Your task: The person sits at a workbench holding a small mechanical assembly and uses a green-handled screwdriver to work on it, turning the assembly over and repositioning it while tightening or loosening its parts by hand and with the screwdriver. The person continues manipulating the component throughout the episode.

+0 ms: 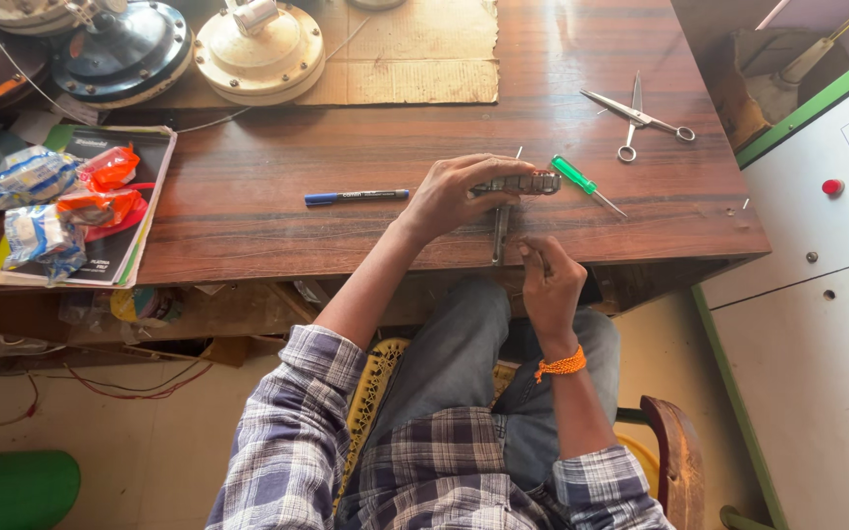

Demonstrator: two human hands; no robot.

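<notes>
My left hand [456, 194] rests on the wooden table [277, 211] and grips a long grey metal part [522, 184] by its left end. A thin metal strip [499, 234] runs from that part down toward the table's front edge. My right hand [548, 283] sits at the front edge with its fingers pinched together near the strip's lower end; whatever it holds is too small to make out. A green-handled screwdriver [581, 182] lies just right of the metal part.
Scissors [635, 118] lie at the back right, a blue pen [356, 196] to the left of my hand. Snack packets [61, 201] lie on a book at the left. Round fan motor housings [257, 49] and cardboard [424, 49] sit at the back. A white cabinet [817, 294] stands at the right.
</notes>
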